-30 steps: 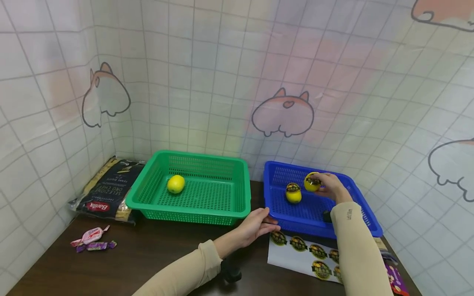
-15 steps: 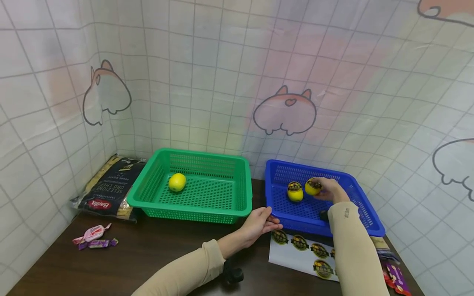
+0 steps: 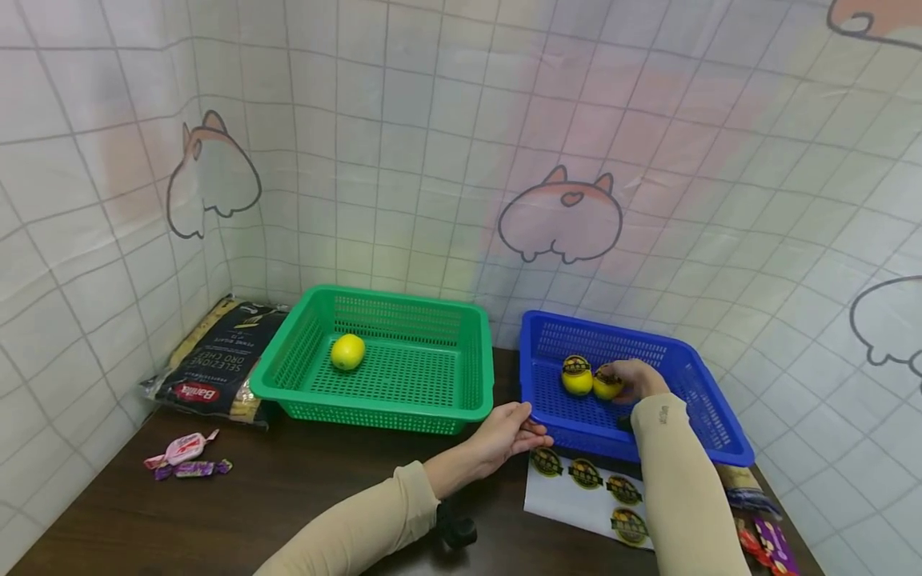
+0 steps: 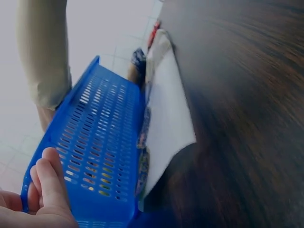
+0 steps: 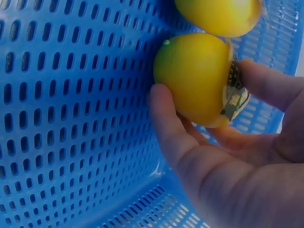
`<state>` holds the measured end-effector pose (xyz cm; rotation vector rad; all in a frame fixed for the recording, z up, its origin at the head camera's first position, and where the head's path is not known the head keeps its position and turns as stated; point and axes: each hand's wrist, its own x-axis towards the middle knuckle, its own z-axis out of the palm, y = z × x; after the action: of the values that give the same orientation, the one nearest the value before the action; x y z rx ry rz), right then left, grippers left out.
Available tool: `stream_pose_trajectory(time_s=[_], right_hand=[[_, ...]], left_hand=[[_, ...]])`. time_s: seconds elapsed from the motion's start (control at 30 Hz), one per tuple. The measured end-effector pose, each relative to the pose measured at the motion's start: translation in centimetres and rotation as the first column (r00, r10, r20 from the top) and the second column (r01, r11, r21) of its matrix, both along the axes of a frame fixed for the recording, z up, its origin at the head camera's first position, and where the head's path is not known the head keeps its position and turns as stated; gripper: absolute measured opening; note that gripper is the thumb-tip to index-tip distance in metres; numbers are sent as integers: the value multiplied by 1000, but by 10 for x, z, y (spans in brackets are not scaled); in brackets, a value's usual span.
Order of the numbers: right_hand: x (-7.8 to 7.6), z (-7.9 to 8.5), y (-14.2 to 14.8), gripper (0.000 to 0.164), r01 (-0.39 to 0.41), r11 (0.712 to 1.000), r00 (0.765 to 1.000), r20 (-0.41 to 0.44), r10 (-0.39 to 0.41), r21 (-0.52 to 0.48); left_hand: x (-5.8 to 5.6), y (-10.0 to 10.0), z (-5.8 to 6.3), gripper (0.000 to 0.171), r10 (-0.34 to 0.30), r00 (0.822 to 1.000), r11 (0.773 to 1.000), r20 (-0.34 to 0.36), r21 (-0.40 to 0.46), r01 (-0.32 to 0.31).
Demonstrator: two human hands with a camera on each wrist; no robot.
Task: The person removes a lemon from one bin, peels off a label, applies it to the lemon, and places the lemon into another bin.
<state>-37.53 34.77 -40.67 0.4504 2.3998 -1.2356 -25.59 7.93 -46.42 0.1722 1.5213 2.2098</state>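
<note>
My right hand (image 3: 635, 380) holds a yellow lemon (image 5: 192, 78) low inside the blue basket (image 3: 533, 376), fingers and thumb around it. A dark round sticker (image 5: 235, 90) sits on that lemon under my thumb. Right beside it in the basket is a second stickered lemon (image 3: 576, 376). My left hand (image 3: 500, 440) pinches the basket's near left corner, and the left wrist view shows the fingers (image 4: 52, 183) curled at the blue rim. Another lemon (image 3: 348, 352), with no sticker showing, lies in the green basket (image 3: 374, 412) on the left.
A white sticker sheet (image 3: 558, 500) lies in front of the blue basket, partly under my right sleeve. A black pasta bag (image 3: 223, 360) leans at the far left, with two wrapped candies (image 3: 186, 450) before it. More packets (image 3: 774, 544) lie at the right edge.
My right hand has lowered the lemon to the basket floor, beside the other stickered lemon. My left hand stays at the basket corner. The view has shifted slightly.
</note>
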Motion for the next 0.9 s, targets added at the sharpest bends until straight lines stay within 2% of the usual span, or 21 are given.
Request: stream_pose_trajectory(time_s=[0.17,0.23,0.4,0.5,0.63,0.73,0.9], right_hand=[[-7,-2,-1,44,-6,997,1000,0,6,83],[-9,-5,0,44,-15,987,1000,-13,18,159],[-11,-7,-3,42,-36,926,997,-55,61,376],[-6,-4,-7,44,-47,885,991,-90,100,463],[3,3,-15,58,-7,834,983,-150,108,552],[8,7,-21,66,31,814,983,-166,82,581],[9,12,-24,57,22,795,978,-177,109,606]], left_hand=[[1,-2,3,27,15,1000,1000,17,1,-15],[2,-1,3,27,11,1000,1000,24,3,-11],[3,-1,1,26,-4,1000,1000,20,9,3],[4,-2,1,27,-4,1000,1000,19,7,4],[3,-2,1,29,-1,1000,1000,10,1,1],[2,-2,-1,31,-3,1000,1000,-2,-7,3],[1,-2,-1,33,-4,1000,1000,5,-17,4]])
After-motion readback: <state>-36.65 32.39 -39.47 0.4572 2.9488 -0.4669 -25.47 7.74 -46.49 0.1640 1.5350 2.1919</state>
